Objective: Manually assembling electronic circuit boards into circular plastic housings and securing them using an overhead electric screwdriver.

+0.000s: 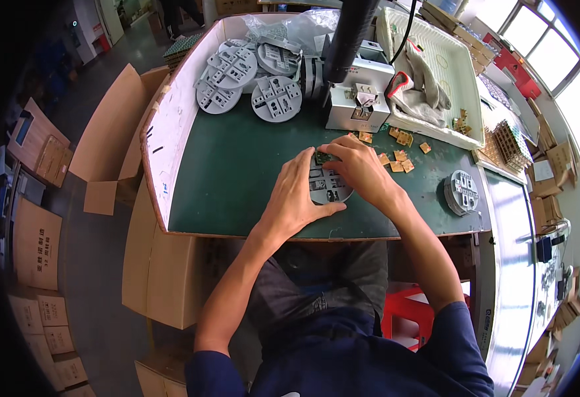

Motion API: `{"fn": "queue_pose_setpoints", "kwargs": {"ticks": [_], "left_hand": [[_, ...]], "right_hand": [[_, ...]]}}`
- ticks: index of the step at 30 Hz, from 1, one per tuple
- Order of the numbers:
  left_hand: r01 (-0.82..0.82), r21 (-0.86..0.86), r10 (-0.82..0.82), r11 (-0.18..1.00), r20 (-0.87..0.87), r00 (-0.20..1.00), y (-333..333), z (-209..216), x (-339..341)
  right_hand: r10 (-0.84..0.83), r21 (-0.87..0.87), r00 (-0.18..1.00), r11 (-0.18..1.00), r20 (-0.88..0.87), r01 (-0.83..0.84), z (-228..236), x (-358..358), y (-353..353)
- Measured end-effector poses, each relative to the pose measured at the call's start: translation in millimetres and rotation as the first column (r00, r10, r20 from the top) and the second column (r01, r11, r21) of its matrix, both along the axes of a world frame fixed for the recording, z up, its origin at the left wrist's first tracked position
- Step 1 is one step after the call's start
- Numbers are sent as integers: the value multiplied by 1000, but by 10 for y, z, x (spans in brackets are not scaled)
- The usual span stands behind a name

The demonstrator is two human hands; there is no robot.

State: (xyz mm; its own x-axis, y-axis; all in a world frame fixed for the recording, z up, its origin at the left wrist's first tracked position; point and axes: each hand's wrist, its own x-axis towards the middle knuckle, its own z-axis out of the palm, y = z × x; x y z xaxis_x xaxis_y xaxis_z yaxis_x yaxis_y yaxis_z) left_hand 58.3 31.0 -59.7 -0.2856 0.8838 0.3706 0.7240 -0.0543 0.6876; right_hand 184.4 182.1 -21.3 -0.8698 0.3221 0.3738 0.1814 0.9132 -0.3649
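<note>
A grey round plastic disc (329,188) with slots and dark inserts lies on the green bench top in front of me. My left hand (294,192) curves around its left side, thumb along the near edge and fingers at the far edge. Over the far right part of the disc, my right hand (356,165) has its fingertips closed on a small dark green circuit board (323,157), partly hidden by the fingers. Small orange-brown board pieces (399,162) are scattered just beyond the right hand. To the right, a stack of similar grey discs (462,192) stands near the bench edge.
More grey discs (276,99) are piled at the back left beside clear plastic bags (303,26). A silver machine (359,109) and a black post (351,40) rise behind my hands. A white tray (472,135) holds gloves (425,89). Cardboard boxes (108,132) flank the bench's left.
</note>
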Motion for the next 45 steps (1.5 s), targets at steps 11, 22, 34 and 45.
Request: {"fn": "queue_pose_setpoints", "kwargs": {"ticks": [11, 22, 34, 45], "left_hand": [[24, -29, -25, 999, -27, 999, -9, -5, -34], [-22, 4, 23, 1000, -134, 991, -49, -66, -13], [-14, 7, 15, 1000, -158, 987, -16, -63, -29], [-13, -21, 10, 1000, -150, 989, -12, -27, -11]], "right_hand": [[95, 145, 995, 985, 23, -97, -8, 196, -33], [-98, -524, 765, 783, -637, -336, 1022, -345, 331], [-140, -508, 646, 748, -750, -428, 1256, -447, 859], [-137, -447, 674, 838, -726, -312, 970, -575, 1126]]}}
